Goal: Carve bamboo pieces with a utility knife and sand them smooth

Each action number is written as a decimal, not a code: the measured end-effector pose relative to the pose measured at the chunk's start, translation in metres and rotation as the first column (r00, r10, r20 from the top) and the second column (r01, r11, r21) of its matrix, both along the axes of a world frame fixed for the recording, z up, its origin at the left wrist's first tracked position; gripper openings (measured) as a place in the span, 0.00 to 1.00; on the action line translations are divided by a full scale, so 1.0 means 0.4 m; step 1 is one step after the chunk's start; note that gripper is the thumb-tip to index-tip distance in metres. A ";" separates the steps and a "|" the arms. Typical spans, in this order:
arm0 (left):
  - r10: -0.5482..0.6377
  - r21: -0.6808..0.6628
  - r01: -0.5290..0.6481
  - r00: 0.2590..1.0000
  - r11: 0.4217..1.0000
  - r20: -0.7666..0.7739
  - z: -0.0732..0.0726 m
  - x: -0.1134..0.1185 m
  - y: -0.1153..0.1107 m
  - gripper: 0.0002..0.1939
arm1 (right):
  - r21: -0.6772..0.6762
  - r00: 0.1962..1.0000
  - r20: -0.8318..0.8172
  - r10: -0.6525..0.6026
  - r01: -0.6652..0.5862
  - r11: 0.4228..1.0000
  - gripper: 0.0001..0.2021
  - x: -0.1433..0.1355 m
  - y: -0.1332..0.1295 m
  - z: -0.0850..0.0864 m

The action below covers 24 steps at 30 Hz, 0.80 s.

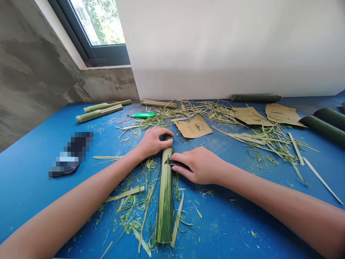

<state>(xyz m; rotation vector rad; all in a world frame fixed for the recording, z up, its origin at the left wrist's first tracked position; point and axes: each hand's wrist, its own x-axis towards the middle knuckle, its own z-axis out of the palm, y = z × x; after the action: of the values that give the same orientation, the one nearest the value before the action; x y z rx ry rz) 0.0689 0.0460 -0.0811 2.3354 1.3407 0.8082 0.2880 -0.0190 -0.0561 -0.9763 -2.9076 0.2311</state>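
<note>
A split length of green bamboo (pixel 165 201) lies lengthwise in front of me, its skin partly shaved to pale streaks. My left hand (pixel 155 142) is closed around its far end, fingers over the top and thumb on the near side. In my right hand (pixel 201 166) is a dark utility knife (pixel 178 163), gripped between thumb and fingers. The tip of its blade touches or nearly touches the bamboo's upper surface, just on the near side of my left hand. Shavings (pixel 134 216) and thin strips lie on both sides of the piece.
The blue table (pixel 242 219) carries a green cutter (pixel 144 115), sandpaper sheets (pixel 194 127) and a shavings heap (pixel 194 109) farther back. Bamboo pieces (pixel 99 112) rest at the back left, more bamboo (pixel 325 129) at the right. A blurred dark object (pixel 72 154) lies left.
</note>
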 end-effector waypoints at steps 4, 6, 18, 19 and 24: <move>-0.004 0.003 0.004 1.000 1.000 -0.007 0.001 -0.002 0.002 0.13 | 0.016 1.000 0.002 -0.022 0.022 1.000 0.15 -0.002 -0.009 0.002; 0.008 0.025 -0.008 1.000 1.000 -0.007 0.002 -0.003 0.006 0.12 | 0.019 0.999 -0.002 -0.037 0.037 0.999 0.16 -0.005 -0.008 0.003; -0.011 0.010 0.012 0.996 1.000 -0.092 0.001 -0.016 -0.012 0.19 | 0.017 0.997 0.014 -0.072 0.072 0.997 0.18 -0.019 0.012 0.000; -0.006 0.003 0.006 0.996 1.000 -0.086 0.001 -0.015 -0.012 0.18 | 0.013 0.998 0.011 -0.065 0.065 0.998 0.18 -0.018 0.012 -0.001; 0.001 -0.022 -0.003 0.997 1.000 -0.082 0.001 -0.016 -0.007 0.21 | -0.043 0.999 0.014 0.035 -0.034 0.999 0.15 -0.018 -0.010 0.007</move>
<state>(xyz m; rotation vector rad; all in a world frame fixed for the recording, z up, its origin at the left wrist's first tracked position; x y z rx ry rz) 0.0624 0.0432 -0.0806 2.3740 1.3787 0.7012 0.2807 -0.0230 -0.0533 -0.9385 -2.9463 0.2902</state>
